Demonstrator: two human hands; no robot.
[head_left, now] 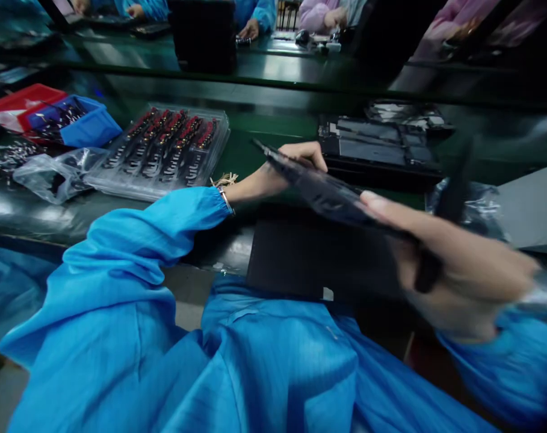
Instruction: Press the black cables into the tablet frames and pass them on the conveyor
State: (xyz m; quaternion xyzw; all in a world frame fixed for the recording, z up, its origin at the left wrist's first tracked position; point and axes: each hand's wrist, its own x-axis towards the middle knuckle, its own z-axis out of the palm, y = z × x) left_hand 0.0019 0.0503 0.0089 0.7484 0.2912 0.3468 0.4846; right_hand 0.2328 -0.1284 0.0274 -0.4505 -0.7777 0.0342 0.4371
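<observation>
Nearest you, your right hand (458,258) grips the near end of the dark panel (331,195), thumb laid along its upper edge. A dark bar (454,192) also crosses this hand; blur prevents telling whether it is a separate tool. The panel slants above a black slab (318,252) at the bench edge, its far end in front of your left hand (295,162). The left fingers are bent, but the panel hides their tips; whether they pinch it cannot be determined.

Handling: expect the panel to be light, thin and fairly stiff, with a smooth face that may slip and could crack if flexed. Support it by opposite edges; avoid pressing on the face. Motion blur obscures its surface detail and gripped end.

Beyond, an opened device chassis (377,144) lies to the right; a clear tray (120,191) of parts lies to the left. At the far shelf (273,73), co-workers are cut off by the frame.
</observation>
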